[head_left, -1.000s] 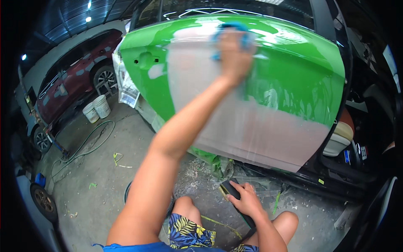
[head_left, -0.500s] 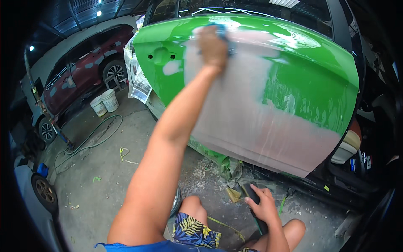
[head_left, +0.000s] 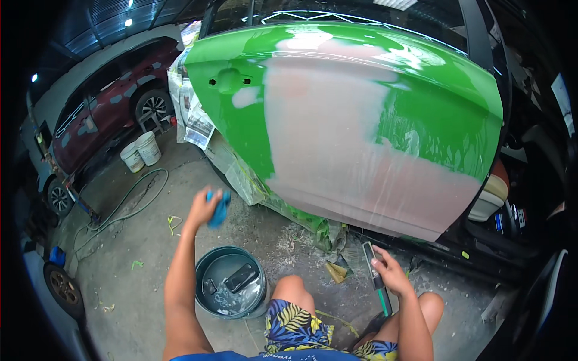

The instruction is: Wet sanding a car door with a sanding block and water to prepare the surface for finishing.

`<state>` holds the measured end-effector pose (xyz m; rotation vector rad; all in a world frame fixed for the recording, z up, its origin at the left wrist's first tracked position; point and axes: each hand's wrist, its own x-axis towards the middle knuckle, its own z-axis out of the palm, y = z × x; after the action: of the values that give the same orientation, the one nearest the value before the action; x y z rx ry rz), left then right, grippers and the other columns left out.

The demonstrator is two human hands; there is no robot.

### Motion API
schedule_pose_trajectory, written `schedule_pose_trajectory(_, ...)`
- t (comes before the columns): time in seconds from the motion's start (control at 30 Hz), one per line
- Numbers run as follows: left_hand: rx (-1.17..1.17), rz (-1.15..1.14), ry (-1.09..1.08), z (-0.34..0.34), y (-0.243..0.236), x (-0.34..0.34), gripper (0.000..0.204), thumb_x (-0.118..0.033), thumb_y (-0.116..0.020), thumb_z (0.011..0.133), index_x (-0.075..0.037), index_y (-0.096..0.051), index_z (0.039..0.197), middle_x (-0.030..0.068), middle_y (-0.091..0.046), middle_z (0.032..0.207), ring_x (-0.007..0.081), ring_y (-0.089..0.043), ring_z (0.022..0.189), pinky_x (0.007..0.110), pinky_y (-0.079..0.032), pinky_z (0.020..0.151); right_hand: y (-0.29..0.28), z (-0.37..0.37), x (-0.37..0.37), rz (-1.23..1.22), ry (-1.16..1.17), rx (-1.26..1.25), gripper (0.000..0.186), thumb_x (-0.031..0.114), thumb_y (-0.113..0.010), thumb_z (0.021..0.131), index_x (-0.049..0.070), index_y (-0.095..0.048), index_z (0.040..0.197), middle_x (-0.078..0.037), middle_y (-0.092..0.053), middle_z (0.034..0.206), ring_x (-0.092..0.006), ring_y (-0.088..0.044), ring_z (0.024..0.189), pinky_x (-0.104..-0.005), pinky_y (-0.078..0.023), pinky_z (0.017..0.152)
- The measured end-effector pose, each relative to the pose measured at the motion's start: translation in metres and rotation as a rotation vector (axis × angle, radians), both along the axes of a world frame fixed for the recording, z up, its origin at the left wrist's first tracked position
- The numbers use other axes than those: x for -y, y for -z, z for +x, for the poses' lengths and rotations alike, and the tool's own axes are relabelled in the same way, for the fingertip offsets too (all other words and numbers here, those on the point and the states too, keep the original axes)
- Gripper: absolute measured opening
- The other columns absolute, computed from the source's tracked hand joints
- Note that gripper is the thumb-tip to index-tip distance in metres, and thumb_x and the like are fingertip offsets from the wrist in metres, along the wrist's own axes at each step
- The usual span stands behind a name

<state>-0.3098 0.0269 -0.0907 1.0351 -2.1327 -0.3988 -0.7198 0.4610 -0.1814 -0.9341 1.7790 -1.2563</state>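
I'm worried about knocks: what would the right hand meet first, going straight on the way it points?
The right hand, tool leading, would probably meet the door low down; depth is unclear, so the dark sill might come first.

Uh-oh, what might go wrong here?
The knee might bump the bucket beside it and spill the cloudy liquid. The blue cloth in the left hand might slip onto the littered floor. The long sanding block in the right hand might scratch the green car door if it swung.

Holds a crumpled blue cloth [head_left: 220, 210] in the left hand [head_left: 203, 207] and a long, slim block [head_left: 377, 283], dark with a green near end, slanting in the right hand [head_left: 391, 274].
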Motion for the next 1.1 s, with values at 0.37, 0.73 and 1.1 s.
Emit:
schedule_pose_trajectory(0.37,0.182,0.284,-0.066,0.070,0.143,-0.109,0.041,-0.032,-0.076,0.097,0.000,-0.074,0.122,0.0240,-0.075,0.119,0.0392,-0.072,0.113,0.045,-0.055,0.100,-0.031,-0.003,0.042,0.097,-0.155,0.406,0.046,0.040,-0.052,0.113,0.005,-0.059,0.141,-0.009,-0.071,0.108,-0.0178,-0.074,0.086,-0.0336,-0.062,0.067)
schedule_pose_trajectory(0.73,-0.155,0.218,0.137,-0.338,0.021,-0.198,0.119,-0.057,-0.075,0.095,0.011,-0.008,0.165,0.0361,-0.007,0.173,0.0401,-0.010,0.164,0.044,-0.016,0.132,0.116,-0.030,0.075,0.223,-0.515,-0.074,0.070,0.060,-0.067,0.095,0.005,-0.067,0.139,-0.024,-0.071,0.134,-0.0342,-0.068,0.123,-0.0419,-0.051,0.105)
schedule_pose_trajectory(1.1,-0.328,0.275,-0.069,-0.434,0.030,-0.239,0.139,-0.045,-0.087,0.087,-0.001,0.019,0.166,0.0200,0.020,0.176,0.0345,0.000,0.164,0.052,-0.035,0.125,0.158,-0.086,0.096,0.218,-0.753,0.005,0.079,0.062,-0.064,0.095,-0.003,-0.061,0.140,-0.030,-0.069,0.131,-0.0420,-0.068,0.123,-0.0459,-0.052,0.102)
